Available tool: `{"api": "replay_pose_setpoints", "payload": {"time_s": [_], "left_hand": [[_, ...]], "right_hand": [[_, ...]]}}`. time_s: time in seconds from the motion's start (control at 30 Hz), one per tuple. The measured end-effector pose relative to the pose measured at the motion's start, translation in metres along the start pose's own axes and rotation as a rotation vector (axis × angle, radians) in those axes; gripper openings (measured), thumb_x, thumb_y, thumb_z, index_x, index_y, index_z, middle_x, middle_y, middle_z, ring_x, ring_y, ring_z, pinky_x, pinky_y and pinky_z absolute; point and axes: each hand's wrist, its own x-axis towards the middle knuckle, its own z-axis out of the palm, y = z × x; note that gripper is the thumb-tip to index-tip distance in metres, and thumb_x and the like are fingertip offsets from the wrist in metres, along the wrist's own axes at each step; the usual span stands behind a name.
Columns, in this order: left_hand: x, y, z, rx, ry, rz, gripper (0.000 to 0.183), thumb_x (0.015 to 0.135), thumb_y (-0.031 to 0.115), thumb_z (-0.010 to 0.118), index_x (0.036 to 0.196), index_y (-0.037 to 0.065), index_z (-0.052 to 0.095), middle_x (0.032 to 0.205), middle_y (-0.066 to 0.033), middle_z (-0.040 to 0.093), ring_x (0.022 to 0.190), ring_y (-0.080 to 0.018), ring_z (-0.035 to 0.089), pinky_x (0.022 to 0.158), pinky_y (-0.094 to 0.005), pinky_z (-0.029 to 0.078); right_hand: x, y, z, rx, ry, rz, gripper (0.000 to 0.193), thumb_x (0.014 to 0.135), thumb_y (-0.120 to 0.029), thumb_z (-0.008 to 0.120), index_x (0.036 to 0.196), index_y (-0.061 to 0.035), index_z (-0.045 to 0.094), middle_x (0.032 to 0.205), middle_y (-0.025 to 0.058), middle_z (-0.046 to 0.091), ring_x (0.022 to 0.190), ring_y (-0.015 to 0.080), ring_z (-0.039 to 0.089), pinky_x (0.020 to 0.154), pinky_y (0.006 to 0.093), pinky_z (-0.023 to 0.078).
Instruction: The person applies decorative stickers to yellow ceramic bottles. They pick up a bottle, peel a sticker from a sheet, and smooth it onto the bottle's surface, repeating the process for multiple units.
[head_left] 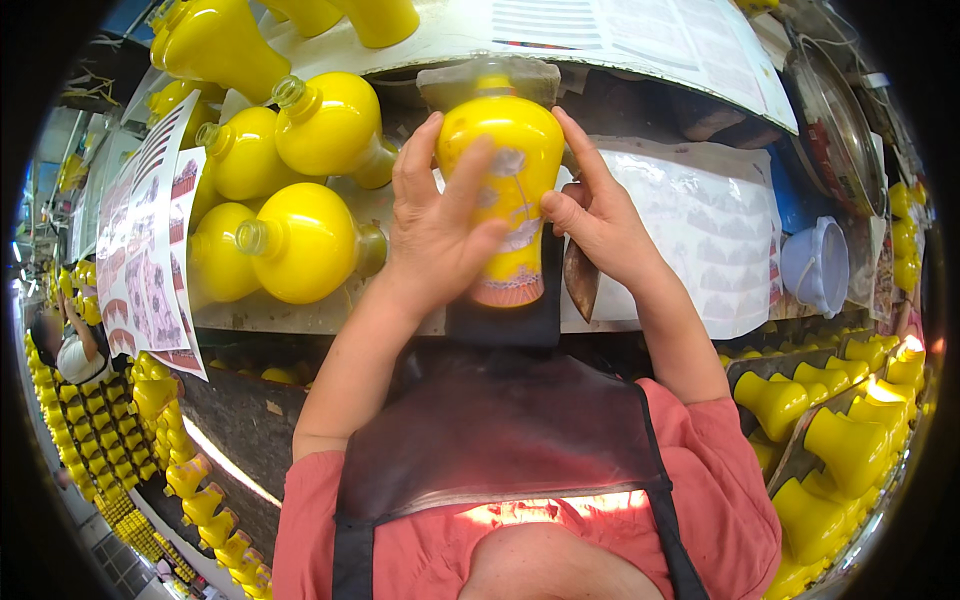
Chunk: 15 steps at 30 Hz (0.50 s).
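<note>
A glossy yellow vase (545, 150) lies in front of me with its neck away from me. Pale flower pictures and a pinkish patterned band at its foot decorate the upper face. My left hand (435, 225) lies against the vase's left side, fingers apart; its index finger and thumb are smeared by motion over the decoration. My right hand (605, 215) grips the right side, index finger along the shoulder and thumb on the body, other fingers curled. Just below the right hand is a brown pointed piece (580, 280); whether the curled fingers hold it cannot be told.
Several round yellow bottles (310, 240) lie on the bench to the left, beside hanging printed sheets (140, 260). To the right are a picture sheet (690, 230) and a pale blue bucket (818, 262). Racks of yellow vases (845, 445) line both sides. Another person (80, 350) is at far left.
</note>
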Motion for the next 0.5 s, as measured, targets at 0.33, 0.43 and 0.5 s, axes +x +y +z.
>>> {"api": "replay_pose_setpoints", "payload": {"time_s": [0.33, 0.43, 0.5], "left_hand": [[0.001, -0.001, 0.002, 0.017, 0.013, 0.021, 0.07, 0.086, 0.041, 0.071, 0.148, 0.015, 0.054, 0.159, -0.0231, 0.028, 0.141, -0.0461, 0.033, 0.119, -0.0537, 0.031], [0.0, -0.004, 0.002, 0.021, 0.016, 0.035, 0.071, 0.086, 0.042, 0.072, 0.148, 0.015, 0.054, 0.159, -0.0235, 0.028, 0.142, -0.0462, 0.033, 0.119, -0.0537, 0.031], [-0.001, -0.004, 0.002, 0.028, 0.02, 0.042, 0.075, 0.087, 0.044, 0.072, 0.151, 0.013, 0.05, 0.16, -0.024, 0.027, 0.144, -0.0457, 0.033, 0.119, -0.0533, 0.031]], "right_hand": [[-0.003, -0.005, 0.011, -0.188, 0.134, -0.034, 0.095, 0.086, -0.028, 0.077, 0.164, -0.0052, 0.026, 0.109, 0.0175, 0.068, 0.072, 0.0149, 0.061, 0.069, 0.03, 0.052], [-0.002, -0.008, 0.015, -0.192, 0.147, -0.058, 0.097, 0.085, -0.028, 0.078, 0.163, -0.0048, 0.026, 0.122, 0.0209, 0.066, 0.072, 0.0153, 0.062, 0.069, 0.0299, 0.052], [-0.003, -0.013, 0.015, -0.212, 0.163, -0.048, 0.096, 0.085, -0.027, 0.078, 0.163, -0.0046, 0.026, 0.134, 0.0224, 0.062, 0.072, 0.0144, 0.061, 0.07, 0.0293, 0.053]]}}
